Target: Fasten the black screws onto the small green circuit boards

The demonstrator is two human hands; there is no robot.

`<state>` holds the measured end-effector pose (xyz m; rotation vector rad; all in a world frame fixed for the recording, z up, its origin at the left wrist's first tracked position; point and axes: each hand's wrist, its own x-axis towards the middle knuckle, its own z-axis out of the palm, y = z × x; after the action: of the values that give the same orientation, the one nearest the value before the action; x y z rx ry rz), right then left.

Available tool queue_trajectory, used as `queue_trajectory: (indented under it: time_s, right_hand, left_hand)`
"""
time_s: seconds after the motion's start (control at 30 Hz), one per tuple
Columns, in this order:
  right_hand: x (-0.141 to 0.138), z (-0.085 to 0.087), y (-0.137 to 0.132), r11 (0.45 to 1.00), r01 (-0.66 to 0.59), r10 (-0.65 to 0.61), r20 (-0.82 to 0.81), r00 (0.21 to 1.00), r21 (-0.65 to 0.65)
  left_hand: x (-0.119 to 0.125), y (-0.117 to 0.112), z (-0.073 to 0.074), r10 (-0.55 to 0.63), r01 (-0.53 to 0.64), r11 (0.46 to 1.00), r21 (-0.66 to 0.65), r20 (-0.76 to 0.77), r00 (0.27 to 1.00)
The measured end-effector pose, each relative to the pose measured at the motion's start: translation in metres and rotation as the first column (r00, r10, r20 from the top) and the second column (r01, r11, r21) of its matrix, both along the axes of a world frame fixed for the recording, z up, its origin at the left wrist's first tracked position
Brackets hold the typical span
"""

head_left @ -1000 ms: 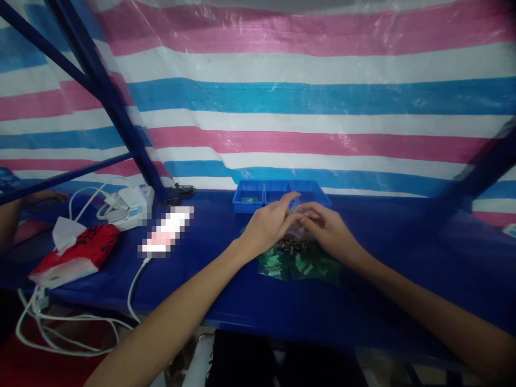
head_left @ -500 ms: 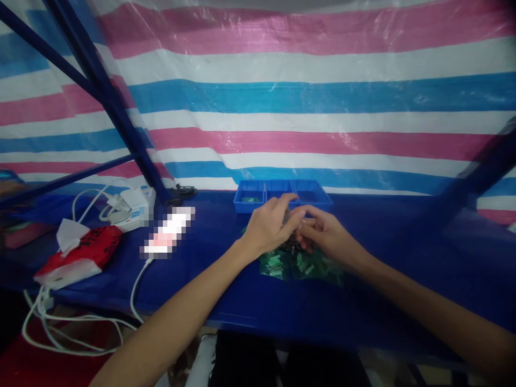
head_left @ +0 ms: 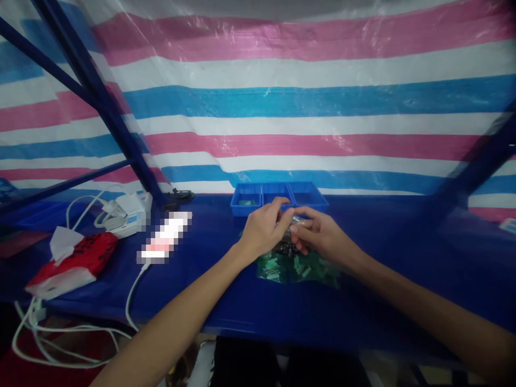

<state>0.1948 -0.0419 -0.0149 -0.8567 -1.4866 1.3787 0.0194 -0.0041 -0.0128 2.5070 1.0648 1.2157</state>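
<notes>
Both hands meet over the blue table (head_left: 234,301). My left hand (head_left: 264,227) is closed, its fingertips pinching at a small clear plastic bag (head_left: 298,219). From the other side my right hand (head_left: 322,231) grips the same bag between thumb and fingers. The bag's contents are mostly hidden by my fingers. Just below the hands lie small dark parts (head_left: 287,248), too blurred to name. Nearer me are green-looking bags (head_left: 272,269) with pale strip-like pieces inside. Behind my fingers stands a blue three-compartment tray (head_left: 246,211); its left compartment holds a few greenish pieces.
At the left lie a red tissue pack (head_left: 86,258), a white power strip (head_left: 135,212) with cables, and a pixelated, phone-like device (head_left: 165,236) on a white cable. Blue frame posts (head_left: 105,118) rise at both sides before a striped sheet (head_left: 282,102).
The view has shifted slightly. My fingers have moved a little, and more of the clear bag shows between them.
</notes>
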Motion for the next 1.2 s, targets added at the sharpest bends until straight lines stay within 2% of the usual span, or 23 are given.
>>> queue_trajectory:
  time_s: [0.17,0.27,0.37,0.47,0.53,0.63,0.7,0.8,0.87,0.93,1.03,1.2]
  right_hand:
    - [0.003,0.002,0.003,0.997,0.055,-0.057,-0.041,0.998,-0.055]
    - [0.006,0.004,0.005,0.989,0.136,-0.138,-0.048,0.989,-0.054]
    - [0.009,0.005,0.007,0.982,0.186,-0.188,-0.084,0.978,-0.039]
    - [0.011,0.003,0.008,0.981,0.195,-0.196,-0.078,0.978,-0.021]
    - [0.010,0.001,0.009,0.982,0.187,-0.187,-0.041,0.981,-0.004]
    - [0.009,0.001,0.010,0.979,0.199,-0.201,0.029,0.979,0.050]
    - [0.009,0.002,0.010,0.964,0.225,-0.241,0.107,0.965,0.139]
    - [0.011,0.004,0.011,0.899,0.277,-0.368,0.241,0.898,0.339]
    - [0.014,0.004,0.012,0.860,0.291,-0.433,0.296,0.851,0.420]
    - [0.017,0.004,0.014,0.855,0.297,-0.451,0.324,0.832,0.426]
    - [0.019,0.002,0.015,0.856,0.326,-0.459,0.297,0.837,0.402]
    - [0.019,0.000,0.017,0.838,0.324,-0.455,0.235,0.859,0.439]
  left_hand:
    - [-0.001,0.005,0.001,-0.006,0.007,1.000,-0.003,0.126,0.992]
    - [-0.002,0.004,0.003,-0.083,0.074,0.996,0.055,0.176,0.981]
    - [-0.002,0.001,0.004,-0.161,0.151,0.977,0.150,0.060,0.985]
    - [-0.002,0.001,0.001,-0.145,0.156,0.966,0.204,-0.067,0.987]
    - [-0.002,0.004,-0.001,-0.113,0.131,0.965,0.226,-0.089,0.990]
    - [-0.003,0.008,-0.002,-0.092,0.102,0.968,0.227,-0.052,0.994]
    - [-0.004,0.010,-0.002,-0.079,0.080,0.975,0.205,-0.012,0.997]
    - [-0.004,0.012,-0.003,-0.061,0.052,0.987,0.152,0.055,0.997]
    - [-0.002,0.011,-0.003,-0.074,0.064,0.992,0.108,0.084,0.994]
    - [-0.001,0.009,-0.004,-0.102,0.096,0.992,0.086,0.072,0.992]
    - [0.000,0.005,-0.004,-0.134,0.136,0.987,0.083,-0.025,0.991]
    - [0.001,0.002,-0.006,-0.127,0.138,0.987,0.078,-0.131,0.983]
